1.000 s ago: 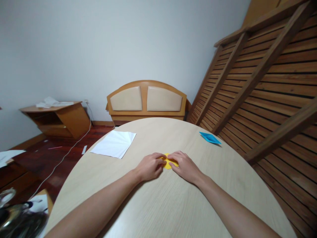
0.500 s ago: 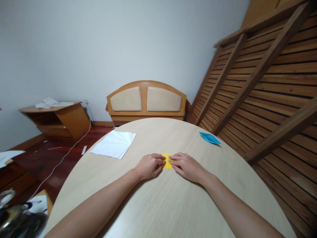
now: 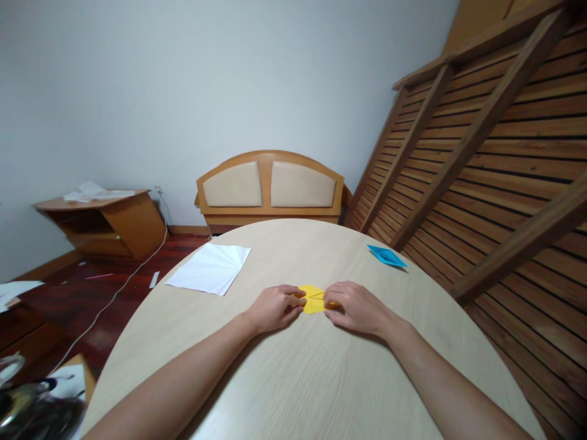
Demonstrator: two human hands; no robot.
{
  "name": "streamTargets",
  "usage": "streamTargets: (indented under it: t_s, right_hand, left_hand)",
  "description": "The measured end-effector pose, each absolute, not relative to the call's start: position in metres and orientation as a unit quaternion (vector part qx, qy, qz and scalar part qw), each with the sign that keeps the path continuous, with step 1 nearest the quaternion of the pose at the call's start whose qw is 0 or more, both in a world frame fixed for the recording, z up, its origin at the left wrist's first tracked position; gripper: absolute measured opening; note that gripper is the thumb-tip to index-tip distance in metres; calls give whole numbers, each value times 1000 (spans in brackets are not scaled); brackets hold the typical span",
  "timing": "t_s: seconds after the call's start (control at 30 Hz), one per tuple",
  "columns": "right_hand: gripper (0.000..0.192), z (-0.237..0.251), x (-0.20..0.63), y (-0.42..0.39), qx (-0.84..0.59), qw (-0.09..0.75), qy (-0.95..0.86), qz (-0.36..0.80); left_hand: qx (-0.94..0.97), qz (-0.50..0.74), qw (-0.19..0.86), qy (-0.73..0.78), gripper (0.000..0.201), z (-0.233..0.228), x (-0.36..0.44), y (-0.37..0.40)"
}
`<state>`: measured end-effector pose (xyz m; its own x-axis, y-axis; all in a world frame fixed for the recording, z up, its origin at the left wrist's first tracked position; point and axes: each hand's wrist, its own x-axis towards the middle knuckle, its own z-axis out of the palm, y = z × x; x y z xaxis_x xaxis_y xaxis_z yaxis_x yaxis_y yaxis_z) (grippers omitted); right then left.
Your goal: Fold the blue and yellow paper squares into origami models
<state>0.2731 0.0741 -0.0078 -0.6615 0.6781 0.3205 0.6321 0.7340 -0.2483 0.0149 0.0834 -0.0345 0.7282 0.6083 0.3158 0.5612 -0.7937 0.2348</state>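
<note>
A small piece of folded yellow paper [image 3: 313, 300] lies on the pale round table [image 3: 293, 385], with fold lines showing across its middle. My left hand [image 3: 277, 307] has its fingers closed on the paper's left edge. At the opposite edge, my right hand [image 3: 353, 307] grips the paper with bent fingers, which cover that end. Both hands rest low, close to the tabletop.
A creased white sheet [image 3: 210, 269] lies on the table's left side. Toward the right edge sits a blue folded paper boat [image 3: 387, 256]. Beyond the table are a headboard [image 3: 268, 183], a low cabinet [image 3: 123, 223] and a leaning slatted wooden frame [image 3: 477, 153].
My right hand has shifted slightly right, its fingers now curled more around the paper's right end. More of the yellow paper and its folds shows between the hands. The left hand stays nearly still.
</note>
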Motion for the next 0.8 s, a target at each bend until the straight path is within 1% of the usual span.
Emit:
streamTargets:
  t_s: [0.07,0.27,0.8]
  right_hand:
    - [10,-9,271,74,-350,190,-915,63]
    - [15,-14,267,77,-330,183,-922,84]
    - [20,-20,272,79,-341,198,-911,122]
  left_hand:
    - [927,193,66,315,27,-35,14,84]
    - [921,212,83,315,26,-38,14,86]
    - [921,235,97,295,24,-44,14,92]
